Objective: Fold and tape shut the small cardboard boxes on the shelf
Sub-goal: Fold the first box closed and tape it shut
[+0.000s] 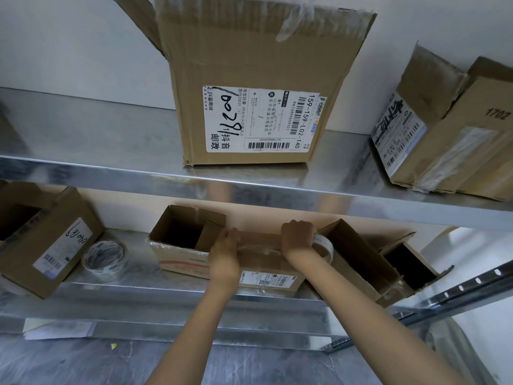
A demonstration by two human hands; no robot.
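Observation:
A small closed cardboard box [266, 262] lies on the lower metal shelf [166, 284], its top flaps folded flat. My left hand [224, 245] presses down on the left end of its top. My right hand [298, 236] grips a tape roll [323, 247] at the right end. A strip of clear tape [258, 249] stretches along the top seam between my two hands. Just left of it, an open small box [180, 232] touches the closed one, flaps up.
A second tape roll [104, 259] lies on the lower shelf, left of the boxes. An open labelled box [47, 243] stands far left, and two more open boxes [361, 259] far right. The upper shelf [249, 179] carries a large open box [249, 93] and a tilted taped box [444, 134].

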